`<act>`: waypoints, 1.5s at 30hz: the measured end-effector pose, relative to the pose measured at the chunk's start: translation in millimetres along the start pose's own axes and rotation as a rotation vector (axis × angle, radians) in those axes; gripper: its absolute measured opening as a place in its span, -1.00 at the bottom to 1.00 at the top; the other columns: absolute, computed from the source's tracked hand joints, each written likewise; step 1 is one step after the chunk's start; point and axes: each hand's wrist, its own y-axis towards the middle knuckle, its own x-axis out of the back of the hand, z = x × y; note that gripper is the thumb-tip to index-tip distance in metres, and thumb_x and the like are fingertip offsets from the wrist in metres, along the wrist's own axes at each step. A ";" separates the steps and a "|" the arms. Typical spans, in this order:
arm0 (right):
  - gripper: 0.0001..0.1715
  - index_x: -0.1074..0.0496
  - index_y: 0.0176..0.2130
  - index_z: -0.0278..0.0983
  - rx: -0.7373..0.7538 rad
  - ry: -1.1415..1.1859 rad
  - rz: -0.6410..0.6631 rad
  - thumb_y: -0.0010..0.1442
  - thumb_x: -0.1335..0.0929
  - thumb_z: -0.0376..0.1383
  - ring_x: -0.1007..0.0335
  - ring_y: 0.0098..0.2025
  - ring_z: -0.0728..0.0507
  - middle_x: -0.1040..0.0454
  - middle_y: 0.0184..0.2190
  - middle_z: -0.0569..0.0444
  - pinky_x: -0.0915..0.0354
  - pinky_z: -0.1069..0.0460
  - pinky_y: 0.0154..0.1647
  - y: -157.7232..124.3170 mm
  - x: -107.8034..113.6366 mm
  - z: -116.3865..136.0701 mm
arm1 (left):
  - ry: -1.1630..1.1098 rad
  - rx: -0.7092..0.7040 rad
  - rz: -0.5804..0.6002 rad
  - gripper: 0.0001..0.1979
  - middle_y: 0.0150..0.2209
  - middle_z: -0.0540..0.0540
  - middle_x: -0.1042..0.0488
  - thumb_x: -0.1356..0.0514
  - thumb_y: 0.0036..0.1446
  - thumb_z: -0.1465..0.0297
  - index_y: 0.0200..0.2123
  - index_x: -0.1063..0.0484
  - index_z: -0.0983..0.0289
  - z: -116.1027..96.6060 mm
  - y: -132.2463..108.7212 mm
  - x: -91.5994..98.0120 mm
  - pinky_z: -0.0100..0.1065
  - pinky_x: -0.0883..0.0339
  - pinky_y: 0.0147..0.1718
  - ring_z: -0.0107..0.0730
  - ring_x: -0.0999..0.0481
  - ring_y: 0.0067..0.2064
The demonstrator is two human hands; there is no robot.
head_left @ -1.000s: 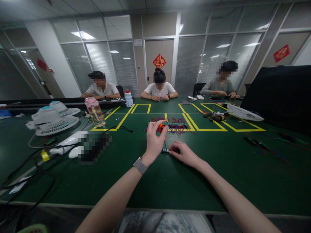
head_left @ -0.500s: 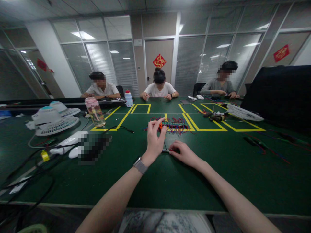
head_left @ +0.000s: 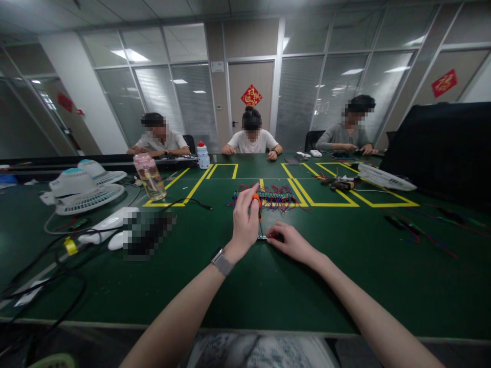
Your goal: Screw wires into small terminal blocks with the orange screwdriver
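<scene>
My left hand [head_left: 246, 221] is raised above the green table [head_left: 238, 286], its fingers pinched round the orange handle of a small screwdriver [head_left: 256, 200] that stands upright. The tip of the screwdriver points down at a small dark part [head_left: 263, 237] lying on the table. My right hand [head_left: 290, 241] rests on the table just right of that part, fingertips pressed on its end. A grey watch sits on my left wrist. Just behind my hands lies a row of terminal blocks with red and blue wires [head_left: 274, 197].
Two white fans [head_left: 82, 189] and a pink-lidded bottle [head_left: 149, 176] stand at the left, with black cables and a white device [head_left: 109, 223] nearer me. Three people sit at the far edge. A flat white fan [head_left: 385, 179] and a dark chair back [head_left: 445, 148] are at the right.
My left hand has turned a little on the screwdriver handle, fingers shifting round it. My right hand has stayed in place on the small part.
</scene>
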 end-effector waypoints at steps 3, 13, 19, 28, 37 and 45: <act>-0.93 -0.45 -0.31 -0.29 -0.001 0.002 0.004 0.14 -0.35 -0.36 -0.31 -0.30 -0.09 -0.37 -0.37 0.05 -0.24 0.03 -0.25 -0.2 0.7 0.8 | -0.022 0.009 -0.005 -0.66 -0.01 0.12 -0.43 0.06 0.30 0.42 0.09 -0.30 0.19 1.7 0.4 -0.5 -0.27 -0.23 0.03 -0.35 -0.40 0.02; -0.93 -0.45 -0.31 -0.29 0.002 0.000 0.006 0.13 -0.35 -0.36 -0.31 -0.31 -0.09 -0.38 -0.36 0.05 -0.24 0.04 -0.26 0.2 -0.4 -0.6 | 0.013 0.009 0.002 -0.67 -0.01 0.15 -0.36 0.03 0.28 0.38 0.08 -0.31 0.21 -0.6 -0.4 -0.5 -0.27 -0.22 0.05 -0.34 -0.35 0.04; -0.95 -0.44 -0.32 -0.29 -0.003 0.002 0.009 0.13 -0.35 -0.38 -0.31 -0.32 -0.08 -0.37 -0.37 0.06 -0.24 0.05 -0.28 0.1 -0.4 -0.3 | 0.054 0.017 -0.017 -0.69 -0.12 0.11 -0.43 -0.10 0.22 0.33 0.03 -0.36 0.19 -0.3 -0.6 -0.1 -0.28 -0.27 -0.03 -0.34 -0.42 -0.08; -0.94 -0.45 -0.31 -0.29 -0.001 -0.006 0.003 0.13 -0.35 -0.36 -0.31 -0.31 -0.09 -0.38 -0.37 0.05 -0.24 0.04 -0.27 0.5 -0.8 -0.7 | -0.034 0.023 0.038 -0.60 0.14 0.14 -0.31 0.11 0.30 0.41 0.16 -0.23 0.21 4.2 -1.3 -0.8 -0.21 -0.11 0.17 -0.33 -0.26 0.18; -0.94 -0.45 -0.32 -0.29 -0.009 -0.004 0.002 0.13 -0.35 -0.36 -0.32 -0.31 -0.09 -0.38 -0.37 0.05 -0.25 0.03 -0.27 0.2 0.0 0.6 | 0.076 0.019 -0.063 -0.76 -0.19 0.10 -0.40 -0.18 0.14 0.30 -0.11 -0.46 0.21 -1.3 0.5 1.9 -0.28 -0.30 -0.09 -0.33 -0.41 -0.14; -0.93 -0.45 -0.31 -0.29 -0.006 -0.001 0.008 0.14 -0.35 -0.36 -0.31 -0.31 -0.09 -0.37 -0.37 0.05 -0.24 0.03 -0.26 0.1 0.4 1.6 | -0.058 0.013 0.062 -0.63 0.01 0.13 -0.38 0.08 0.30 0.41 0.15 -0.21 0.17 1.0 -2.2 -1.3 -0.26 -0.21 0.05 -0.36 -0.36 0.04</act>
